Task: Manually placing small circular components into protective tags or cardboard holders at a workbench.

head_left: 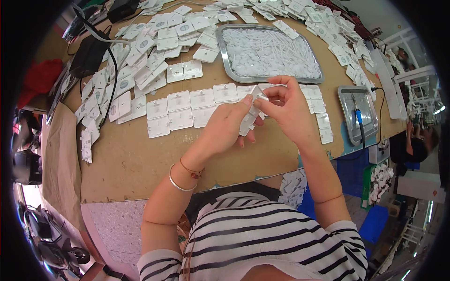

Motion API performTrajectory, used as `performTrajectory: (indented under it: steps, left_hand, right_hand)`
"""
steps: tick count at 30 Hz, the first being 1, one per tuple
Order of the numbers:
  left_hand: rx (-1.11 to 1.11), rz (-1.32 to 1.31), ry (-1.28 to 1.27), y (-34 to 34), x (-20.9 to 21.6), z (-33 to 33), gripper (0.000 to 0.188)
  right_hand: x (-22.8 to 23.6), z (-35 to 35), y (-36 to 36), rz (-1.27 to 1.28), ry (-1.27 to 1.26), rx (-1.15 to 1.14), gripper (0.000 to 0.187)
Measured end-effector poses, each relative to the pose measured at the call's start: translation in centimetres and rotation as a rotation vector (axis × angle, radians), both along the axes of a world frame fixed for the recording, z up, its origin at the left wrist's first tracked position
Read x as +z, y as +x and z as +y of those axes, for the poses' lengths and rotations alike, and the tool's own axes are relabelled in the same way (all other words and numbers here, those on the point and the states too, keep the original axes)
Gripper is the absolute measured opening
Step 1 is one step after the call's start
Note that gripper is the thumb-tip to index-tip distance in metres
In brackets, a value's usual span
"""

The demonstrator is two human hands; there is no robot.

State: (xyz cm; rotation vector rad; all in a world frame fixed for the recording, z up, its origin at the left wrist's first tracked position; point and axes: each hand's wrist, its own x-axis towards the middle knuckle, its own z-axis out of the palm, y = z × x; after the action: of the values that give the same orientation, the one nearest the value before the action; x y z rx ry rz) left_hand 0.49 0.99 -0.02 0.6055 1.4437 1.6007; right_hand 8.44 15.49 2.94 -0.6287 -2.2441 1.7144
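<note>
Here the left hand (228, 125) is closed around a white square plastic casing (249, 114), fingers wrapped under it and thumb pressed along its upper edge, so the piece stands tilted on its side just above the brown worktop (136, 164). The right hand (287, 110) meets it from the other side: thumb and forefinger are pinched together on a small white insert (261, 99) at the casing's top corner, the remaining fingers curled loosely behind. The two hands touch each other around the casing, which sits between them.

Just beyond the left hand's knuckles lies a neat double row of flat white casings (178, 110), laid edge to edge and running off to the left. Farther out to the left and beyond them, a loose heap of similar white pieces (140, 51) spreads across the table. Directly beyond both hands sits a metal tray (226, 51) filled with small white parts. Well to the right of the right hand is a smaller metal tray (346, 104) holding a blue-handled tool (360, 122) with a cable. More white casings (323, 129) lie just beside the right wrist. The left wrist carries a silver bangle (179, 183) and a thin cord bracelet (192, 170)
</note>
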Motion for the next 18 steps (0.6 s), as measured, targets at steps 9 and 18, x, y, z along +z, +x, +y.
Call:
performTrajectory:
  steps: [9,18]
  left_hand:
    - [0.104,0.178,0.117,3.5,-0.2,2.7,0.05]
    - [-0.307,0.535,-0.349,6.8,-1.3,9.1,0.046]
  right_hand:
    - [-2.8,0.4,4.2,0.175,-0.229,-0.18,0.031]
    - [-3.4,6.9,12.6,-0.11,0.237,-0.407,0.021]
